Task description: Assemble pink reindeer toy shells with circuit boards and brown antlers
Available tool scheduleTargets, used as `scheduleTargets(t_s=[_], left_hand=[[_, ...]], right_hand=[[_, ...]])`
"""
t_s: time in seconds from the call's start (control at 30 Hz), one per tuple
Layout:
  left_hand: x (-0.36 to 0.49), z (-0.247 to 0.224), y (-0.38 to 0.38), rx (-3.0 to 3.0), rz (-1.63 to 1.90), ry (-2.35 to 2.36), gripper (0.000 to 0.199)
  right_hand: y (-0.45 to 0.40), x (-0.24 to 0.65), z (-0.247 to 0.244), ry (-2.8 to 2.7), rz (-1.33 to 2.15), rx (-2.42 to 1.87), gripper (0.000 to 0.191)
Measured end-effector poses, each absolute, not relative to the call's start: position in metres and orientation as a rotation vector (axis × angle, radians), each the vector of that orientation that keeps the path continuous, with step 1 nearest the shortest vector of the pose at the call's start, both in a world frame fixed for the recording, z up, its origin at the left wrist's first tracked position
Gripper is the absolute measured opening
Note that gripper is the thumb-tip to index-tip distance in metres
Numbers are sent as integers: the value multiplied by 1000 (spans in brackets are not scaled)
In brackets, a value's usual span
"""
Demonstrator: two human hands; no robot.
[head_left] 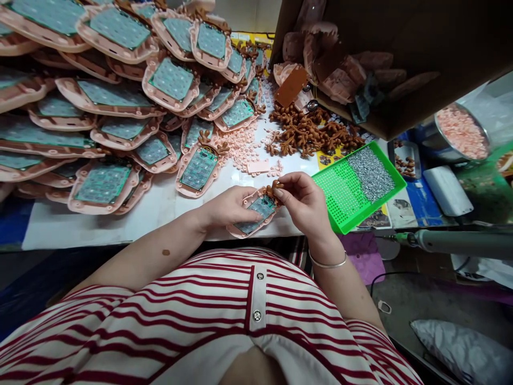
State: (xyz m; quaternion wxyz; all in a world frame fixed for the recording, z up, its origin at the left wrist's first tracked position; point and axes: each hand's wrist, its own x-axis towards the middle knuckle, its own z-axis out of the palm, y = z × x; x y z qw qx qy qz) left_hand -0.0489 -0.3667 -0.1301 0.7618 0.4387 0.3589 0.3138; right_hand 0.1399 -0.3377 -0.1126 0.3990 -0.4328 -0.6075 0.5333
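My left hand grips a pink plastic shell with a green circuit board in it, tilted just above the table's front edge. At the shell's upper right end, my right hand pinches a brown antler-shaped piece between thumb and fingers. Whether that piece is seated in the shell cannot be made out. Just beyond my left hand lies another pink shell with a board and brown antlers on it. A heap of loose brown antler pieces lies farther back, beside small pink parts.
Tall stacks of board-filled pink shells take up the left side. A green tray of small metal screws is at right. Behind it a cardboard box lies open with pink parts. An electric screwdriver hangs at far right, near a metal bowl.
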Motion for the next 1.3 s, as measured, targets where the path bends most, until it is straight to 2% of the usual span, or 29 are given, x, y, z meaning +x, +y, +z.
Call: scheduleTargets(t_s=[0.07,0.23,0.37,0.6,0.67,0.8,0.87,1.03,1.13,1.2,1.3], left_hand=[[-49,-130,-367,959,676,785,26],[-50,-129,-368,910,662,786,31],[-51,-128,-368,877,633,771,30],[-53,-124,-367,864,599,773,30],[-52,-125,-366,884,591,775,30],[-51,-128,-366,979,656,885,26],[-50,-128,-366,1022,685,970,26],[-49,-125,-367,1043,640,931,28],[-51,-126,-367,1077,648,951,27],[-53,-128,-367,1073,642,938,28],[-54,-130,-365,1037,615,865,30]], right_hand=[[-339,139,-113,-1546,1309,-1123,27],[-340,138,-112,-1370,1457,-1112,33],[-343,139,-110,-1395,1394,-1100,32],[-340,145,-111,-1422,1521,-1048,32],[-341,144,-111,-1520,1433,-1080,26],[-349,137,-106,-1845,900,-1162,5],[-350,134,-106,-1916,770,-1171,7],[-345,137,-111,-1720,1127,-1165,11],[-345,137,-112,-1801,964,-1129,8],[-345,137,-113,-1782,972,-1108,7],[-341,137,-119,-1542,1351,-1073,18]])
